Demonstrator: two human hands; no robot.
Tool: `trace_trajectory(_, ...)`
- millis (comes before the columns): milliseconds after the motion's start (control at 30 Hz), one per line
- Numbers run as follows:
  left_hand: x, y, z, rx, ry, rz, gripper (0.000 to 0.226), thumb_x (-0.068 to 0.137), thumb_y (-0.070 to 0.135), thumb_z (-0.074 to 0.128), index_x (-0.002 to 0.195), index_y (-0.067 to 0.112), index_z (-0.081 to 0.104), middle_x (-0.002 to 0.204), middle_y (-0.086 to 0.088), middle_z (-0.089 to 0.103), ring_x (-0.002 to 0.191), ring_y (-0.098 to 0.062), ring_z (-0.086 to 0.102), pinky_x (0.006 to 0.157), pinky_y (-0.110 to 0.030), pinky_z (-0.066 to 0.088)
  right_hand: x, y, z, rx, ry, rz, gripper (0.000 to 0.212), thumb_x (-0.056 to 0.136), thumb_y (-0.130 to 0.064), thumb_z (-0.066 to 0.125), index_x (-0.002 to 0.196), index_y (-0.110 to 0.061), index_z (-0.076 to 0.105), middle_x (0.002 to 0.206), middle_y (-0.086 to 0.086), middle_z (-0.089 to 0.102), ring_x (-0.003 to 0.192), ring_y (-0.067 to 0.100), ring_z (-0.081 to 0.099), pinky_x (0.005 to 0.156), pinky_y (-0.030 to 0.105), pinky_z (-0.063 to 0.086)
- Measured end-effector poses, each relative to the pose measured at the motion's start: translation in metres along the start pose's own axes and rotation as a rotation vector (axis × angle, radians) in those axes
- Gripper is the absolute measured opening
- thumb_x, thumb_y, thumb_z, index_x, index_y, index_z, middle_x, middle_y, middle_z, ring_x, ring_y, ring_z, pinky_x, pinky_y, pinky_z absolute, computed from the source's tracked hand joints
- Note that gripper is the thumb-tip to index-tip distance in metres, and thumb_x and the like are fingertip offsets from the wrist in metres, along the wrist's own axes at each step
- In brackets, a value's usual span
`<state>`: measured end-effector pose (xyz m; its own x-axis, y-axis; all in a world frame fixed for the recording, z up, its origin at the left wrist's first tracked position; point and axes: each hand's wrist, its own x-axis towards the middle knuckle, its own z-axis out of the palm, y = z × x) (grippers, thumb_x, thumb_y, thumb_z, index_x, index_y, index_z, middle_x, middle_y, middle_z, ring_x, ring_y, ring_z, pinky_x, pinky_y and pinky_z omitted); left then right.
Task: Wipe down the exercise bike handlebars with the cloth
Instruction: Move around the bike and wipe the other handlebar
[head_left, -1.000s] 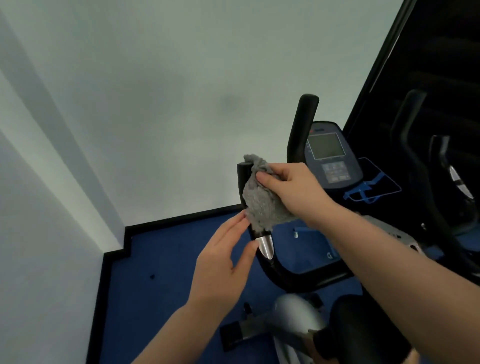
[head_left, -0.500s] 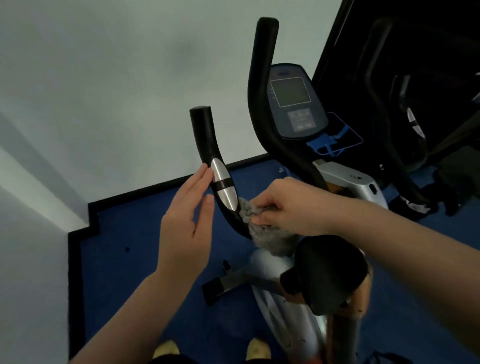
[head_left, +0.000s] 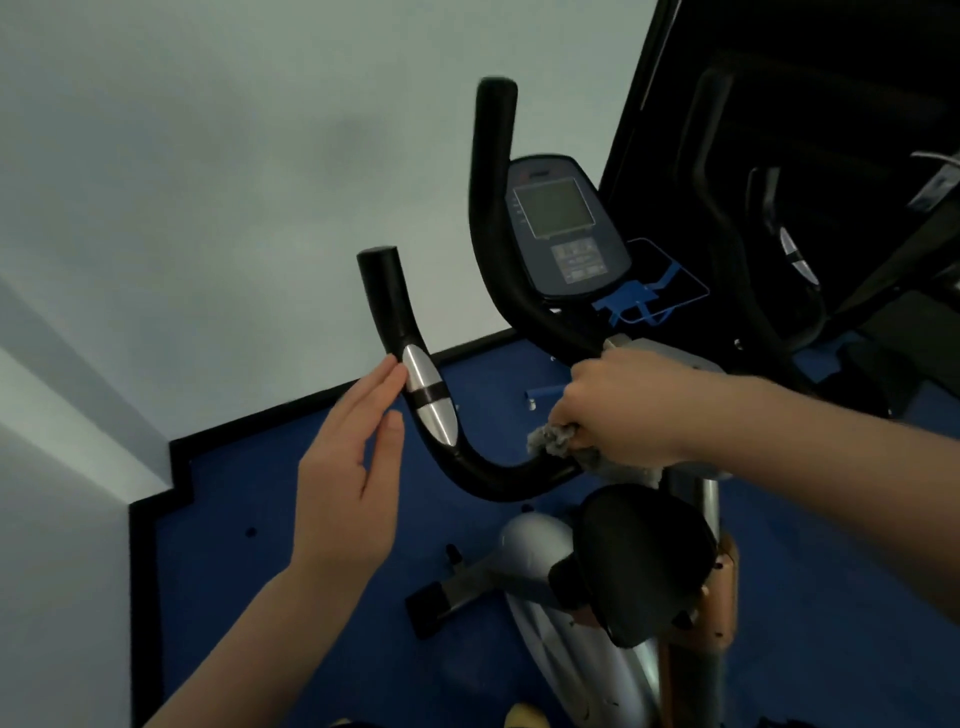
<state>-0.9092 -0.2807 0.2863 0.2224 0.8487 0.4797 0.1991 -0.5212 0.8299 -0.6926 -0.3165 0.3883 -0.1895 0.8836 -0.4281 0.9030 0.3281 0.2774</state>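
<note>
The exercise bike's left handlebar is a black curved tube with a silver sensor plate. The right handlebar rises black beside the console. My right hand is closed on a grey fluffy cloth, pressing it on the low bend of the left handlebar near the centre post. My left hand is flat and open, its fingertips touching the left side of the handlebar at the silver plate.
The black saddle sits just below my right hand. A pale wall is close on the left and ahead. Blue floor with a black skirting lies below. Another dark machine stands at the right.
My right hand has slid the cloth from the upper grip down past the silver plate to the lower bend and toward the centre post. The left hand stays beside the bar. The view tilted down.
</note>
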Motion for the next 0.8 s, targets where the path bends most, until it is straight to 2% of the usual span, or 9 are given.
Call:
trace_trajectory(67, 0.001, 0.002, -0.003, 0.001, -0.009, -0.016, 0.037, 0.096, 0.018, 0.046, 0.132, 0.02, 0.052, 0.138, 0.012, 0.051, 0.129, -0.001, 0.044, 0.105, -0.015, 0.034, 0.0, 0.003, -0.002, 0.237, -0.013, 0.026, 0.016, 0.093, -0.024, 0.048, 0.091, -0.019, 0.063, 0.083, 0.0, 0.061, 0.073, 0.016, 0.054, 0.066, 0.034, 0.045)
trace_trajectory(167, 0.005, 0.005, -0.008, 0.023, -0.046, -0.063, 0.036, 0.096, 0.024, 0.045, 0.13, 0.031, 0.053, 0.137, 0.02, 0.049, 0.129, 0.003, 0.042, 0.104, -0.012, 0.033, 0.006, 0.005, -0.012, 0.665, 0.046, 0.049, 0.013, 0.091, -0.03, 0.057, 0.085, -0.02, 0.064, 0.075, -0.007, 0.063, 0.068, 0.007, 0.056, 0.067, 0.032, 0.045)
trace_trajectory(267, 0.007, 0.007, -0.014, 0.041, -0.095, -0.096, 0.037, 0.096, 0.024, 0.046, 0.129, 0.04, 0.051, 0.135, 0.029, 0.047, 0.128, 0.01, 0.039, 0.101, -0.006, 0.03, 0.029, 0.007, -0.036, 0.777, 0.408, 0.166, 0.025, 0.088, -0.034, 0.061, 0.113, -0.033, 0.058, 0.102, -0.01, 0.067, 0.092, 0.01, 0.061, 0.08, 0.034, 0.053)
trace_trajectory(333, 0.008, 0.01, -0.016, 0.051, -0.131, -0.103, 0.039, 0.096, 0.025, 0.046, 0.131, 0.042, 0.049, 0.136, 0.033, 0.045, 0.128, 0.013, 0.036, 0.101, -0.004, 0.028, 0.045, 0.007, -0.061, 0.83, 0.699, 0.152, 0.026, 0.088, -0.033, 0.061, 0.113, -0.034, 0.056, 0.104, -0.007, 0.068, 0.095, 0.013, 0.062, 0.079, 0.035, 0.054)
trace_trajectory(400, 0.007, 0.012, -0.017, 0.053, -0.159, -0.106, 0.039, 0.096, 0.028, 0.045, 0.134, 0.04, 0.048, 0.137, 0.034, 0.043, 0.129, 0.014, 0.034, 0.102, -0.004, 0.027, 0.059, 0.002, -0.083, 0.872, 0.832, 0.074, 0.023, 0.09, -0.027, 0.059, 0.112, -0.033, 0.059, 0.097, -0.006, 0.067, 0.091, 0.01, 0.06, 0.079, 0.029, 0.051)
trace_trajectory(500, 0.007, 0.013, -0.018, 0.039, -0.166, -0.101, 0.041, 0.096, 0.025, 0.046, 0.136, 0.036, 0.046, 0.138, 0.035, 0.041, 0.13, 0.014, 0.033, 0.102, -0.004, 0.026, 0.07, -0.015, -0.088, 0.859, 0.718, -0.05, 0.027, 0.092, -0.018, 0.055, 0.114, -0.03, 0.064, 0.095, -0.011, 0.068, 0.09, 0.003, 0.061, 0.081, 0.018, 0.047)
trace_trajectory(567, 0.008, 0.012, -0.019, 0.036, -0.171, -0.102, 0.041, 0.096, 0.025, 0.045, 0.136, 0.037, 0.046, 0.138, 0.034, 0.042, 0.13, 0.014, 0.032, 0.103, -0.005, 0.026, 0.069, -0.019, -0.081, 0.877, 0.712, -0.044, 0.028, 0.092, -0.016, 0.055, 0.113, -0.031, 0.066, 0.1, -0.011, 0.071, 0.093, 0.002, 0.062, 0.084, 0.024, 0.05)
trace_trajectory(700, 0.011, 0.011, -0.02, 0.068, -0.17, -0.084, 0.038, 0.097, 0.027, 0.044, 0.133, 0.038, 0.049, 0.136, 0.031, 0.045, 0.129, 0.01, 0.037, 0.102, -0.006, 0.028, 0.066, -0.006, -0.081, 0.893, 0.762, 0.061, 0.023, 0.09, -0.02, 0.057, 0.108, -0.031, 0.069, 0.089, -0.006, 0.074, 0.086, 0.01, 0.065, 0.08, 0.038, 0.055)
trace_trajectory(800, 0.015, 0.012, -0.02, 0.034, -0.116, -0.084, 0.034, 0.097, 0.02, 0.047, 0.127, 0.034, 0.056, 0.127, 0.025, 0.054, 0.123, 0.002, 0.048, 0.1, -0.013, 0.037, 0.073, -0.021, -0.081, 0.936, 0.788, 0.038, 0.03, 0.09, -0.017, 0.057, 0.114, -0.031, 0.067, 0.099, -0.005, 0.074, 0.095, 0.01, 0.065, 0.086, 0.032, 0.053)
